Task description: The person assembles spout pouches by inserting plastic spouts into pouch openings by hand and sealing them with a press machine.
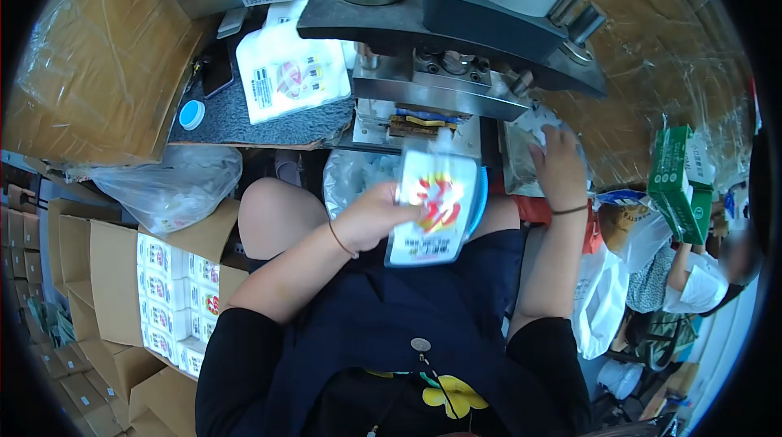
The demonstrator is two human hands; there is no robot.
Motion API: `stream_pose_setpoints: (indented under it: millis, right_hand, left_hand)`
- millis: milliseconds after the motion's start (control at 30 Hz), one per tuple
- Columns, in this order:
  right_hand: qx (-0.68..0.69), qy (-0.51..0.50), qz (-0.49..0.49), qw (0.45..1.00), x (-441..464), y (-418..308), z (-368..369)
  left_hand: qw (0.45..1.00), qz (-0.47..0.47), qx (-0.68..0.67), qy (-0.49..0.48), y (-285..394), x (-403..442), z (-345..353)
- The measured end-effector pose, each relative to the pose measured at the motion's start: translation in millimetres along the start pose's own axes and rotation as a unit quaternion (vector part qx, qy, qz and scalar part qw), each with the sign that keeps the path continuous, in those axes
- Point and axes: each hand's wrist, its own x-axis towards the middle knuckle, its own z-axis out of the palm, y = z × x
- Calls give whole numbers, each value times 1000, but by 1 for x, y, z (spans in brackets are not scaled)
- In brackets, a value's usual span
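My left hand (371,217) is closed on a white spouted pouch (432,207) with red and yellow print, gripping its left edge. The pouch is held up in front of my lap, spout at the top, below the jaws of a sealing press (444,83). To the right of the press, my right hand (564,168) reaches over a clear plastic-lined tray (521,164) with whitish contents. Its thumb and fingers are apart; I see nothing clearly held. Behind the pouch, a tub with a blue rim (481,202) and a clear plastic liner sits between my knees.
A stack of similar pouches (297,70) lies on the bench (318,126) at left, near a blue cap (191,114). An open carton (114,274) holds several packed pouches. Cardboard (652,38) flanks the right side, with a green box (680,184) and another person (696,282) beyond.
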Motion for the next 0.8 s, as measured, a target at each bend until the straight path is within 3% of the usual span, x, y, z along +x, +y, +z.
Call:
stream_pose_setpoints:
  millis: [67,233,300,333,367,400,433,467,500,600,667,767,800]
  right_hand:
    - [-63,-52,52,995,4,11,9]
    - [-30,-51,32,998,12,12,27]
    - [-5,-26,25,999,7,20,36]
    - [20,-2,26,999,5,24,39]
    - [46,18,28,998,4,26,40]
    - [32,-3,38,999,4,28,38]
    - [19,-1,25,1000,5,29,36]
    - [7,0,12,1000,5,29,34]
    - [-7,2,0,1000,5,29,32]
    - [24,79,16,996,-1,20,24]
    - [47,138,-1,989,-5,20,21]
    - [80,200,-30,976,-11,22,20]
    - [91,205,-24,974,-11,19,19]
  left_hand:
    - [999,1,-34,28,9,5,-10]
    - [998,-5,-53,38,25,15,-16]
    - [993,84,2,80,20,19,-20]
    - [959,153,151,186,29,19,-25]
    - [887,213,293,287,40,19,-35]
    - [781,261,423,378,51,17,-47]
    - [652,359,516,424,62,18,-70]
    - [532,395,603,443,83,11,-77]
    - [440,317,706,455,93,4,-90]
    - [439,240,791,352,71,-11,-120]
    - [472,277,784,292,58,-32,-100]
    - [600,270,659,363,48,-53,-101]
    - [674,293,587,339,46,-57,-98]
